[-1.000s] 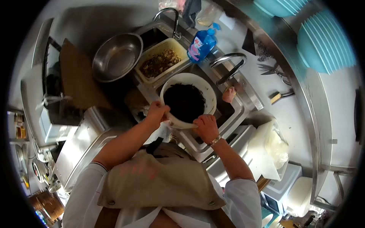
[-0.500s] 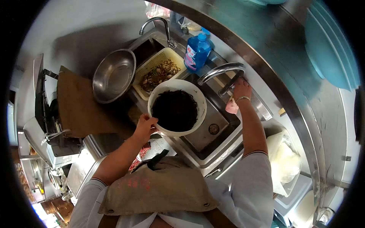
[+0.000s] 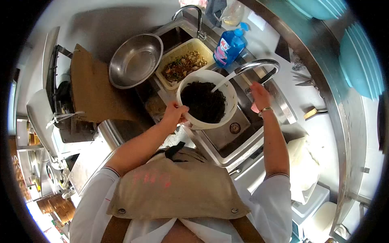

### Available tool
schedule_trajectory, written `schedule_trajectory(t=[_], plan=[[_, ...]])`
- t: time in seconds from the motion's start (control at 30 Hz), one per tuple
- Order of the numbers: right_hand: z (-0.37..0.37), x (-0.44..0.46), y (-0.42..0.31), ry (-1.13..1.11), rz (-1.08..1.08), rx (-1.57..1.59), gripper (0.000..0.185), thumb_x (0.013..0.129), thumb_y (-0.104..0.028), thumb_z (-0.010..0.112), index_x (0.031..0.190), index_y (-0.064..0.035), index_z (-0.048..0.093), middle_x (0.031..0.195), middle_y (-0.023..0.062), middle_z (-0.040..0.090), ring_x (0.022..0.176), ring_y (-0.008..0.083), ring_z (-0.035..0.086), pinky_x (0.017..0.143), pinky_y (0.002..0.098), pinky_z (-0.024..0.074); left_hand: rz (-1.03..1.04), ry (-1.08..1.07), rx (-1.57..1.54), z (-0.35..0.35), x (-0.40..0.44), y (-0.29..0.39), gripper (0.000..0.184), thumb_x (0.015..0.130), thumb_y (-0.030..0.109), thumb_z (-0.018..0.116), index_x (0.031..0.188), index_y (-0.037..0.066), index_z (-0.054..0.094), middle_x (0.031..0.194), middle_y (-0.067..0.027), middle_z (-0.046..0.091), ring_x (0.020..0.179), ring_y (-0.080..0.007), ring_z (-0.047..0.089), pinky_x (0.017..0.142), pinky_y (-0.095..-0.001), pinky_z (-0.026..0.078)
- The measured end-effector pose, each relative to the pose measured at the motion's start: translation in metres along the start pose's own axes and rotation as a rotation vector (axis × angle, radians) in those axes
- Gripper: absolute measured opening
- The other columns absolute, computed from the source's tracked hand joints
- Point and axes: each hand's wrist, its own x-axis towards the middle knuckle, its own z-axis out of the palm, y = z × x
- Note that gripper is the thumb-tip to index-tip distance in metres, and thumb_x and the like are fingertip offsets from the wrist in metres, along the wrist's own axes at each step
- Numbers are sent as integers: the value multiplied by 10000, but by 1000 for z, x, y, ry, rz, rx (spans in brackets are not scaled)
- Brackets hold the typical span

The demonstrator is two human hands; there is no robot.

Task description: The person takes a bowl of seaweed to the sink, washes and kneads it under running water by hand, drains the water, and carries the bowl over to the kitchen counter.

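My left hand [image 3: 175, 114] grips the near-left rim of a white tub [image 3: 231, 106], its fingers closed round the edge. Dark, stringy food [image 3: 202, 103] sits inside the tub, which is over the sink's edge. A curved chrome faucet [image 3: 257, 62] pours a stream of water into it. Close below the faucet's lever is my right hand [image 3: 260, 97], blurred, with something pink showing at its palm side. Its finger posture is unclear. Behind the tub, a cream plastic basket [image 3: 166, 83] contains chopped food scraps [image 3: 184, 67].
A steel bowl [image 3: 135, 60] leans left of the basket. The blue soap bottle [image 3: 230, 46] stands behind the sink [image 3: 221, 139]. A second faucet [image 3: 199, 24] is at the back. A brush [image 3: 314, 113] hangs right, and a metal shelf with blue bowls [image 3: 358, 65] curves overhead.
Water now runs from the faucet into the tub. My right hand has come away from the faucet's lever. My left hand stays on the tub's rim, and the view has shifted.
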Motion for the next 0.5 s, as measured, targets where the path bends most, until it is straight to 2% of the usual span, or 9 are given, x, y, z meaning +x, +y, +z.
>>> schedule_trajectory(t=[0.07, 0.17, 0.27, 0.37, 0.47, 0.5], plan=[[21, -21, -33, -7, -78, 714, 501, 811, -160, 525, 1291, -103, 392, 1274, 77, 460, 1149, 225, 453, 926, 328, 354, 3, -19, 8, -1, 0, -1, 463, 753, 135, 630, 1095, 28, 337, 889, -125, 467, 724, -210, 537, 629, -334, 497], [39, -23, -63, -18, -187, 901, 531, 801, -116, 522, 1309, -113, 371, 1204, 86, 518, 1105, 203, 484, 904, 274, 358, -5, -53, 10, 0, 7, -1, 483, 771, 116, 600, 1141, 11, 306, 930, -148, 452, 772, -237, 540, 651, -360, 505], [48, -24, -63, -165, -361, 732, 487, 809, -99, 500, 1286, -91, 403, 1142, 94, 560, 1053, 191, 512, 895, 253, 362, -20, -57, 24, 8, 8, 0, 497, 765, 98, 602, 1149, 10, 298, 906, -147, 456, 746, -236, 544, 653, -359, 512], [40, -48, -48, 65, -348, 631, 393, 828, -117, 498, 1213, -43, 468, 1112, 86, 568, 1024, 164, 516, 891, 266, 367, -52, -69, 62, 14, 2, -3, 498, 760, 88, 604, 1148, 15, 300, 898, -135, 460, 743, -230, 543, 658, -368, 513], [43, -31, 59, 267, -250, 379, 335, 838, -152, 512, 1146, -20, 513, 1035, 48, 585, 950, 133, 530, 847, 262, 395, -57, -123, 78, 20, -2, -12, 482, 762, 99, 611, 1130, 23, 309, 898, -126, 459, 735, -226, 542, 653, -371, 515], [48, -43, 62, 237, -153, 363, 344, 842, -161, 520, 1156, -23, 506, 1046, 59, 581, 957, 151, 528, 857, 275, 392, -44, -124, 62, 23, -2, -14, 455, 753, 100, 620, 1090, 25, 324, 873, -128, 468, 701, -216, 544, 599, -356, 506]])
